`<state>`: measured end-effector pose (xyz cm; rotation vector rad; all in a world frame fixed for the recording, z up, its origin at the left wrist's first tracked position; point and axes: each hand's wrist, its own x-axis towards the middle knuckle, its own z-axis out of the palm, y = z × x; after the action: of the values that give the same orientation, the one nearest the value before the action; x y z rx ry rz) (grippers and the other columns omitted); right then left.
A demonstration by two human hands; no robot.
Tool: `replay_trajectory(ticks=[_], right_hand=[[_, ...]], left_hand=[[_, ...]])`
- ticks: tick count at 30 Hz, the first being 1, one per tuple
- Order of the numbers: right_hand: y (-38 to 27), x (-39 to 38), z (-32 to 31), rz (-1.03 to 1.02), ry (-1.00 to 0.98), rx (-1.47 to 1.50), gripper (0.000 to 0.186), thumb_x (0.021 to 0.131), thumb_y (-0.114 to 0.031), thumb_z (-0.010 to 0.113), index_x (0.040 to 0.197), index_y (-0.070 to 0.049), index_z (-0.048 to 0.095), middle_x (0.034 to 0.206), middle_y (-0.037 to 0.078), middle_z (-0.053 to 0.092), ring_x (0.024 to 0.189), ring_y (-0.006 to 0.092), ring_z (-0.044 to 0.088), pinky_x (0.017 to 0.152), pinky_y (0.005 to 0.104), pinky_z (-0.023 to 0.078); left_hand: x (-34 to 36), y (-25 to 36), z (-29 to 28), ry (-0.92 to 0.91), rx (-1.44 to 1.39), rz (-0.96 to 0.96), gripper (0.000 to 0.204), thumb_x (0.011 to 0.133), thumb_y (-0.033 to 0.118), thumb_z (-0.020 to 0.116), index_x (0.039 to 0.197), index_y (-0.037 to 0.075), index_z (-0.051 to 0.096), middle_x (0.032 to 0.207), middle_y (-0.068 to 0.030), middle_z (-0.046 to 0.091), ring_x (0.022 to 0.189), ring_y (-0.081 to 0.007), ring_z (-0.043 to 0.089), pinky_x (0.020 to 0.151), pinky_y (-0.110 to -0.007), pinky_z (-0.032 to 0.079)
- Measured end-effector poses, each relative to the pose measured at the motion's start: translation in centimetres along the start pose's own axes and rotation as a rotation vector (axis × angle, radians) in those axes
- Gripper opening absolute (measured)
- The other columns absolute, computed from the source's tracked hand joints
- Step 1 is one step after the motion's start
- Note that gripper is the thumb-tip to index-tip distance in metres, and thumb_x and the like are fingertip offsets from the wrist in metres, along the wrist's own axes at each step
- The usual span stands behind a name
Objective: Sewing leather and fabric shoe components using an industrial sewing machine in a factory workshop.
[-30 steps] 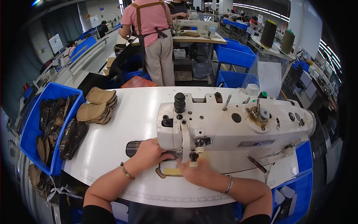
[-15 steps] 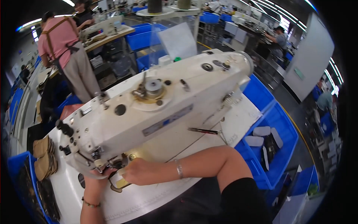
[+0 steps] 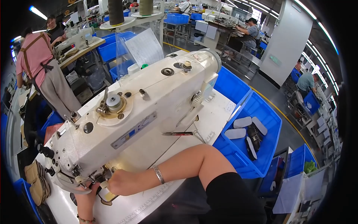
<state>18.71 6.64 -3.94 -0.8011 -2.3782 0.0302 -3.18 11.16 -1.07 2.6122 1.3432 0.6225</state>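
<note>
A white industrial sewing machine [image 3: 145, 108] stands before me on a pale sewing table [image 3: 156, 199]. My right hand [image 3: 121, 183] is closed beside the needle area, its fingertips curled toward the presser foot; what they hold, if anything, is hidden. My left hand [image 3: 86, 192] reaches under the machine's head [image 3: 69, 168], and its fingers are mostly hidden there. Just below my right hand shows a small yellowish, dark-edged piece [image 3: 107, 199], too little of it to name. Stacked brown fabric pieces [image 3: 38, 184] lie at the table's left edge.
Red-and-dark thread snips [image 3: 178, 133] and a pair of scissors [image 3: 199, 137] lie behind my right forearm. To the right, a blue bin [image 3: 266, 140] holds grey oval pads [image 3: 235, 133] and dark pieces. Thread cones [image 3: 115, 13] stand at the back. A person in pink [image 3: 39, 61] stands far left.
The view has swung to the right, so the machine and my arms sit further left in the picture. Both hands stay at the needle area, in much the same pose.
</note>
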Motion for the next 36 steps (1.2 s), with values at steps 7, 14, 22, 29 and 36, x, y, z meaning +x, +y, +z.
replay_trajectory(ticks=[7,14,22,29,36], right_hand=[[-0.3,0.3,0.2,-0.021,0.026,-0.030,0.010,0.063,-0.010,0.063,0.058,-0.001,0.063,0.057,0.013,0.059,0.052,0.0282,0.062,0.046,0.0406,0.048],[-0.4,-0.1,-0.9,0.044,-0.079,0.007,0.009,0.066,-0.009,0.065,0.062,-0.001,0.062,0.058,0.013,0.058,0.056,0.0288,0.063,0.049,0.0407,0.048],[-0.3,0.1,-1.6,-0.013,-0.037,0.062,0.011,0.070,-0.004,0.063,0.070,0.006,0.061,0.058,0.016,0.059,0.055,0.0286,0.064,0.047,0.0398,0.049],[-0.3,-0.2,-1.2,0.013,-0.053,0.018,0.009,0.067,-0.008,0.064,0.065,0.000,0.061,0.059,0.013,0.059,0.059,0.0277,0.064,0.051,0.0394,0.050],[-0.2,-0.2,-1.1,0.026,-0.075,0.015,0.008,0.067,-0.010,0.064,0.063,-0.003,0.062,0.060,0.011,0.058,0.060,0.0277,0.064,0.054,0.0400,0.051]], left_hand=[[-0.4,-0.1,0.1,0.068,-0.152,-0.066,0.031,0.065,0.009,0.082,0.094,0.002,0.074,0.100,-0.0159,0.071,0.095,-0.0343,0.066,0.086,-0.043,0.051],[0.1,0.8,0.3,0.088,-0.154,0.019,0.030,0.062,0.006,0.082,0.090,0.002,0.074,0.098,-0.0149,0.070,0.097,-0.0345,0.064,0.086,-0.042,0.050],[-0.1,0.1,0.2,0.066,-0.243,-0.014,0.024,0.062,0.004,0.083,0.085,0.001,0.074,0.091,-0.0145,0.071,0.085,-0.0339,0.067,0.075,-0.042,0.053],[0.1,-0.2,0.7,0.068,-0.214,-0.012,0.022,0.064,0.008,0.084,0.082,0.001,0.073,0.087,-0.0161,0.070,0.083,-0.0345,0.067,0.073,-0.041,0.052],[0.2,-0.1,0.3,0.029,-0.291,-0.048,0.022,0.066,0.012,0.085,0.081,0.001,0.073,0.087,-0.0151,0.070,0.083,-0.0335,0.067,0.073,-0.041,0.053]])
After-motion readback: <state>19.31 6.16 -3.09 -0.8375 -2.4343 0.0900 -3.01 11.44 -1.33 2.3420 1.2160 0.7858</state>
